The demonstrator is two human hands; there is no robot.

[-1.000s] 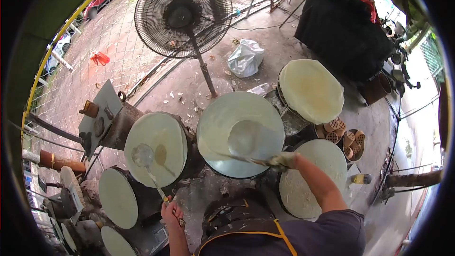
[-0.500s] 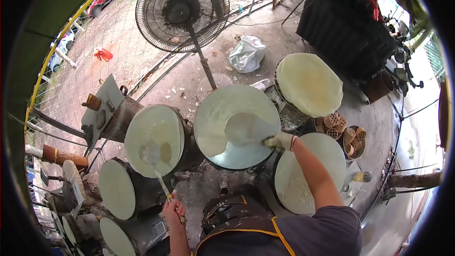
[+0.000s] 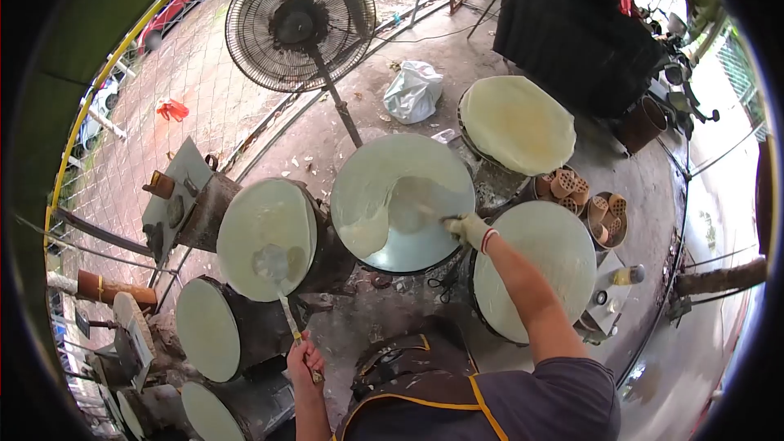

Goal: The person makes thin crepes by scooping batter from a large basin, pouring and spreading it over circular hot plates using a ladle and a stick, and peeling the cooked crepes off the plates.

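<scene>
My left hand (image 3: 305,362) is closed around the handle of a long ladle (image 3: 287,314), whose round head lies over the pale batter on the left griddle (image 3: 245,237). My right hand (image 3: 469,231), in a pale glove, is closed on a spreading tool at the right part of the middle griddle (image 3: 392,260). The tool's round end is blurred over the batter (image 3: 359,180). Pale batter covers the upper and left parts of that griddle; its lower part shows bare, shiny metal. A thin, pale round sheet (image 3: 518,124) lies on the drum at the upper right.
A coated griddle (image 3: 535,273) stands at right, and two more (image 3: 207,328) at lower left. Behind are a standing fan (image 3: 298,24), a white bag (image 3: 413,92) and a black-covered table (image 3: 576,37). Perforated briquettes (image 3: 563,184) and a bottle (image 3: 627,275) are on the right.
My right hand has swept from the lower edge of the middle griddle up and round its right side, spreading the batter. The ladle in my left hand has shifted right and down on the left griddle.
</scene>
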